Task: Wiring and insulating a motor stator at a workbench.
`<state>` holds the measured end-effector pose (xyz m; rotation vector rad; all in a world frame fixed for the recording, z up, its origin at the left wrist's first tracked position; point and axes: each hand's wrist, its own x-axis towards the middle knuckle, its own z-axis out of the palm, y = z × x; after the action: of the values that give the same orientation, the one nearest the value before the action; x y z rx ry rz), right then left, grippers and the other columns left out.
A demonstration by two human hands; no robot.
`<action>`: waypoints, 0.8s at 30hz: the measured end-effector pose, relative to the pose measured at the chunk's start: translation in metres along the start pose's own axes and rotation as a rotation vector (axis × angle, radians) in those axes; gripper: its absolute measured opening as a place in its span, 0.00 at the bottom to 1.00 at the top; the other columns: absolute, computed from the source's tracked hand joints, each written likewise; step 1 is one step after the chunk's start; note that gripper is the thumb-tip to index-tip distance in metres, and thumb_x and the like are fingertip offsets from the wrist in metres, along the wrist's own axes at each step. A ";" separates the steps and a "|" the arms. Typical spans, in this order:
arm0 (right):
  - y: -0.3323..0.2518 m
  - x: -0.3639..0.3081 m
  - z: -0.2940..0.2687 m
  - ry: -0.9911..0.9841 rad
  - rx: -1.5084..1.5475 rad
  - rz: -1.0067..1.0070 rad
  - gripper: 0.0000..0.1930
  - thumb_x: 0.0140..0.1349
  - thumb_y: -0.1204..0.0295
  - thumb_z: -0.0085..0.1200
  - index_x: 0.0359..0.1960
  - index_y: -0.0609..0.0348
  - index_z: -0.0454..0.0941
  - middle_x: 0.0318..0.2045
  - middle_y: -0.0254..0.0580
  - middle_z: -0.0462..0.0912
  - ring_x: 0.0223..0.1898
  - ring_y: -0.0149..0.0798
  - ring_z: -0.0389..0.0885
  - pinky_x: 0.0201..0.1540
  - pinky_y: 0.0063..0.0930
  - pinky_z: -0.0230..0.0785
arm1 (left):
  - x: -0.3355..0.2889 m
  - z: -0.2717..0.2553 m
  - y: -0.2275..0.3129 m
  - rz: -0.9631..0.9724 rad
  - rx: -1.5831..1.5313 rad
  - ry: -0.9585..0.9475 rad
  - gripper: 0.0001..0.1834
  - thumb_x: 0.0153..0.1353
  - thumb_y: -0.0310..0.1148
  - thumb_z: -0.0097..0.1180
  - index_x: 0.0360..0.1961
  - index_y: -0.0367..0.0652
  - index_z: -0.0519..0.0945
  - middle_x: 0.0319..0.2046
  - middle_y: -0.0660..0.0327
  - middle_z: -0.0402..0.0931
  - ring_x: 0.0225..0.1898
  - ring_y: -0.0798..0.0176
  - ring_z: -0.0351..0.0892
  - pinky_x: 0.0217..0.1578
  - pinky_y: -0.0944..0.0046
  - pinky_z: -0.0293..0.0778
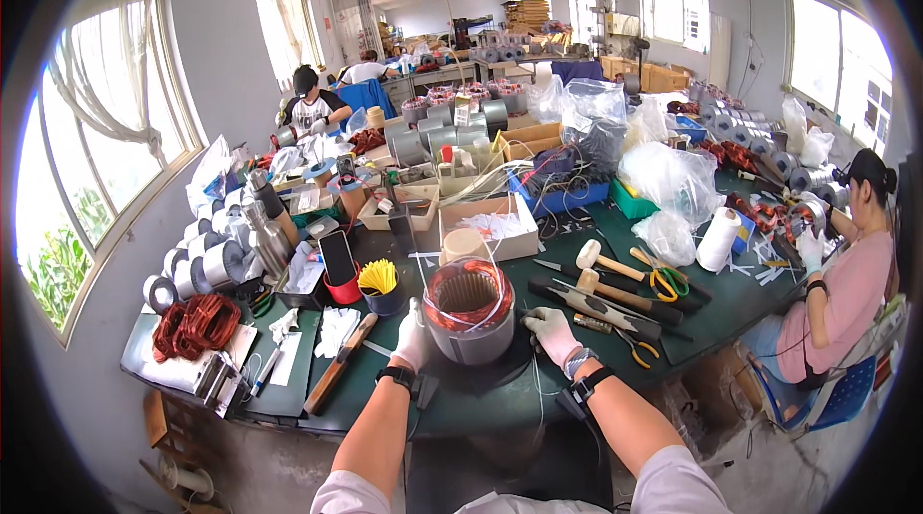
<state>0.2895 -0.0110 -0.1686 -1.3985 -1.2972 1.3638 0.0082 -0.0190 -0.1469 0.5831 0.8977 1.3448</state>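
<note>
A motor stator, a grey metal cylinder with red-brown copper windings at its top, stands upright on the dark green table in front of me. White lacing cord crosses its windings. My left hand, in a pale glove, is pressed against the stator's left side, with its fingers partly hidden. To the right of the stator, my right hand, also gloved, has its fingers curled in a pinch. A thin white cord hangs from that hand toward the table edge. Dark bands circle both wrists.
Right of the stator lie mallets, scissors and pliers. A cup of yellow strips, a phone and a wooden-handled tool are at left. Copper coils lie farther left. A co-worker sits at right.
</note>
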 end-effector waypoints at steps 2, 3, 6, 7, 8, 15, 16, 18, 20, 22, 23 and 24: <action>-0.002 -0.006 -0.002 -0.010 0.017 -0.026 0.10 0.74 0.71 0.55 0.46 0.65 0.83 0.25 0.30 0.78 0.20 0.24 0.75 0.21 0.21 0.67 | 0.001 -0.007 -0.006 0.065 0.143 0.047 0.33 0.83 0.56 0.33 0.68 0.39 0.73 0.68 0.54 0.76 0.66 0.52 0.73 0.70 0.55 0.65; -0.002 -0.010 -0.003 -0.015 0.014 -0.024 0.10 0.73 0.71 0.55 0.46 0.65 0.83 0.24 0.30 0.78 0.20 0.24 0.76 0.21 0.21 0.67 | 0.003 -0.012 -0.010 0.093 0.133 -0.024 0.32 0.83 0.56 0.34 0.67 0.39 0.74 0.66 0.54 0.77 0.64 0.53 0.75 0.69 0.55 0.66; 0.002 -0.027 -0.007 -0.036 0.054 -0.006 0.10 0.74 0.72 0.54 0.47 0.66 0.83 0.25 0.31 0.79 0.21 0.24 0.77 0.21 0.20 0.68 | 0.011 -0.034 -0.023 -0.010 0.040 0.137 0.28 0.83 0.54 0.40 0.60 0.40 0.78 0.56 0.58 0.84 0.54 0.58 0.81 0.59 0.58 0.75; 0.003 -0.033 -0.008 -0.053 0.047 0.011 0.10 0.74 0.72 0.54 0.48 0.67 0.83 0.26 0.32 0.79 0.21 0.24 0.77 0.21 0.20 0.68 | 0.011 -0.043 -0.026 -0.038 0.021 0.112 0.26 0.83 0.52 0.42 0.58 0.40 0.79 0.52 0.60 0.85 0.50 0.61 0.83 0.54 0.60 0.77; 0.004 -0.039 -0.011 -0.069 0.039 0.058 0.11 0.74 0.72 0.55 0.51 0.66 0.83 0.25 0.33 0.80 0.21 0.25 0.78 0.22 0.22 0.72 | 0.009 -0.049 -0.028 -0.027 0.032 0.065 0.25 0.83 0.51 0.42 0.57 0.40 0.79 0.51 0.60 0.85 0.49 0.61 0.83 0.53 0.60 0.77; -0.008 -0.095 -0.023 0.026 0.093 -0.025 0.13 0.75 0.71 0.54 0.51 0.67 0.85 0.30 0.38 0.86 0.23 0.27 0.83 0.26 0.23 0.78 | -0.079 -0.028 0.002 0.253 0.371 0.017 0.17 0.77 0.35 0.54 0.59 0.37 0.79 0.39 0.69 0.80 0.37 0.75 0.76 0.36 0.75 0.71; -0.010 -0.107 -0.022 0.039 0.089 -0.026 0.13 0.75 0.71 0.54 0.51 0.67 0.85 0.30 0.38 0.86 0.23 0.27 0.83 0.26 0.23 0.78 | -0.099 -0.018 0.009 0.339 0.472 0.099 0.16 0.76 0.31 0.54 0.59 0.36 0.79 0.41 0.67 0.80 0.38 0.74 0.77 0.39 0.73 0.72; -0.013 -0.132 -0.017 0.037 -0.010 -0.258 0.10 0.73 0.73 0.57 0.49 0.65 0.86 0.32 0.39 0.88 0.21 0.26 0.82 0.27 0.25 0.78 | -0.137 0.002 0.024 0.473 0.607 0.167 0.15 0.72 0.23 0.55 0.58 0.35 0.79 0.46 0.64 0.79 0.42 0.73 0.78 0.46 0.70 0.75; -0.017 -0.152 -0.008 0.084 -0.119 -0.562 0.09 0.71 0.74 0.61 0.50 0.59 0.88 0.33 0.43 0.89 0.26 0.36 0.85 0.33 0.29 0.78 | -0.160 0.020 0.034 0.630 0.795 0.165 0.19 0.66 0.15 0.56 0.57 0.33 0.78 0.53 0.61 0.78 0.44 0.70 0.78 0.51 0.67 0.76; -0.026 -0.164 0.003 0.126 -0.287 -0.754 0.10 0.70 0.74 0.62 0.51 0.53 0.87 0.34 0.46 0.87 0.32 0.47 0.86 0.36 0.34 0.78 | -0.172 0.033 0.040 0.769 1.033 0.116 0.19 0.61 0.14 0.59 0.54 0.34 0.81 0.55 0.58 0.80 0.43 0.67 0.79 0.51 0.66 0.76; -0.031 -0.167 0.007 0.094 -0.350 -0.726 0.13 0.70 0.75 0.60 0.54 0.50 0.86 0.35 0.45 0.86 0.33 0.48 0.86 0.36 0.35 0.77 | -0.172 0.039 0.043 0.856 1.129 0.081 0.18 0.59 0.14 0.61 0.51 0.35 0.83 0.52 0.57 0.82 0.42 0.64 0.80 0.51 0.65 0.77; -0.037 -0.168 0.013 0.079 -0.383 -0.741 0.15 0.70 0.76 0.59 0.57 0.51 0.84 0.38 0.47 0.87 0.37 0.50 0.87 0.39 0.36 0.78 | -0.169 0.045 0.046 0.858 1.133 0.083 0.18 0.59 0.14 0.61 0.51 0.35 0.83 0.52 0.57 0.82 0.42 0.64 0.80 0.51 0.65 0.77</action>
<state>0.2875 -0.1702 -0.1018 -1.0108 -1.8387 0.5757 0.0216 -0.1706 -0.0496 1.9576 1.5599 1.4963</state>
